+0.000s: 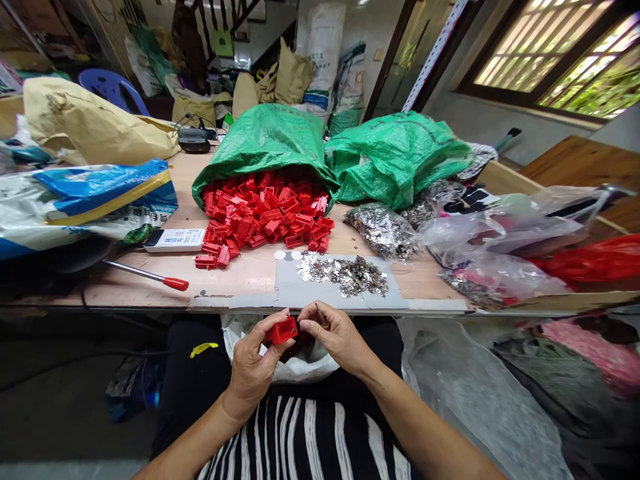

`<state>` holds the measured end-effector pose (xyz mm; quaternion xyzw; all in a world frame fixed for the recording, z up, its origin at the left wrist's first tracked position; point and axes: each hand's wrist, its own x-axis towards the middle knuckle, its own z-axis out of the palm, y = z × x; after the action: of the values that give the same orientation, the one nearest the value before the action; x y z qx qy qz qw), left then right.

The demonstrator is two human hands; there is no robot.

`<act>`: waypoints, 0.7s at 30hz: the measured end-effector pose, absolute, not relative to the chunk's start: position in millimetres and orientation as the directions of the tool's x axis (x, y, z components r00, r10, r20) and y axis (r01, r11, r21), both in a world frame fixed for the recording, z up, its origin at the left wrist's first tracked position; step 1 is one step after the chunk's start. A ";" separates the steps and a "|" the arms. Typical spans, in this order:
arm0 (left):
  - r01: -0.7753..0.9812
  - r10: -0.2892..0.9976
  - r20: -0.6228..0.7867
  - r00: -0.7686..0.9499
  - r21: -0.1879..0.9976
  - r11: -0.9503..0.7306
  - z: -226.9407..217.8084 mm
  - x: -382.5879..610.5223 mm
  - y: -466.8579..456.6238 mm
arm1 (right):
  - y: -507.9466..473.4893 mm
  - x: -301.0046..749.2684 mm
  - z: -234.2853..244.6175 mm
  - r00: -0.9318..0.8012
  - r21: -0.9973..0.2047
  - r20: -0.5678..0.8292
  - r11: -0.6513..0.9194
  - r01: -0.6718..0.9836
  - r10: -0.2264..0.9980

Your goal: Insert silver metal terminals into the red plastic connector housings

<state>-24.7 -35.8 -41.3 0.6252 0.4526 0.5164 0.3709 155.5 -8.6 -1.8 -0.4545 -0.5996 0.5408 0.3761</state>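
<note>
— Well, we start with the table (240, 280). It is crowded right up to its front edge, so anything we nudge has little room before it goes over.

— Agreed. The green sack (265, 140) lies on its side with its mouth open, and the pile of red pieces (265, 217) spills from it toward us. A tug on the sack could send more of them sliding.

— The heap of metal bits (350, 273) worries us more. It sits loose on a grey sheet (310, 297) at the table's edge, so a brushing wrist or forearm could scatter bits to the floor.

— The white bag (305, 367) lies in the lap under the hands, but it covers only part of the lap. A drop off to one side would miss it.

— Now the hands. The left hand (253, 370) has its fingers closed on one red piece (283, 330), held in the air over the lap, just below the table edge.

— The right hand (337, 337) has its fingers pinched nearly together at that piece's right side. We cannot tell whether anything tiny sits between them.

— If something does, we judge it likeliest to slip, being small and held by fingertips alone.
</note>
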 end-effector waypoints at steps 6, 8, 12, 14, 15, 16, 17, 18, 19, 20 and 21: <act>0.113 0.973 0.224 0.061 0.967 -0.230 -34.1 -24.8 -35.4 | -10.9 155.8 7.8 -0.440 -0.920 0.074 0.232 0.317 0.895; 0.082 0.977 0.194 0.088 0.976 -0.201 -31.8 -24.6 -35.9 | -9.6 158.1 9.0 -0.469 -0.897 0.095 0.280 0.342 0.878; 0.053 0.973 0.192 0.130 0.978 -0.200 -29.9 -24.0 -37.1 | -7.0 161.7 8.9 -0.482 -0.874 0.124 0.326 0.361 0.867; 0.044 0.974 0.188 0.128 0.980 -0.195 -29.5 -23.7 -36.8 | -6.9 162.7 9.6 -0.496 -0.860 0.149 0.360 0.362 0.855; 0.037 0.975 0.184 0.127 0.981 -0.190 -29.4 -23.5 -36.5 | -7.1 163.1 10.0 -0.512 -0.854 0.160 0.378 0.357 0.844; 0.028 0.975 0.181 0.127 0.982 -0.186 -29.2 -23.4 -36.2 | -7.3 163.5 10.4 -0.531 -0.848 0.168 0.396 0.352 0.831; 0.017 0.975 0.179 0.131 0.983 -0.183 -29.0 -23.2 -36.0 | -7.5 163.9 10.6 -0.547 -0.843 0.173 0.410 0.348 0.819; 0.005 0.974 0.177 0.138 0.984 -0.180 -29.0 -23.1 -35.9 | -7.5 164.3 10.5 -0.560 -0.838 0.174 0.420 0.348 0.810; -0.006 0.973 0.176 0.146 0.984 -0.177 -29.0 -23.0 -36.0 | -7.5 164.8 10.1 -0.568 -0.834 0.171 0.425 0.351 0.805; -0.015 0.972 0.176 0.154 0.984 -0.176 -29.0 -22.8 -36.2 | -7.3 165.2 9.5 -0.571 -0.831 0.166 0.425 0.358 0.804; -0.022 0.971 0.177 0.159 0.984 -0.176 -29.1 -22.7 -36.5 | -7.2 165.6 8.8 -0.573 -0.830 0.156 0.421 0.365 0.805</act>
<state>-22.7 -36.5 -29.1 0.5789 0.4098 0.5028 0.4941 165.6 -7.2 8.8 -0.3678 -0.7951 0.3926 0.2799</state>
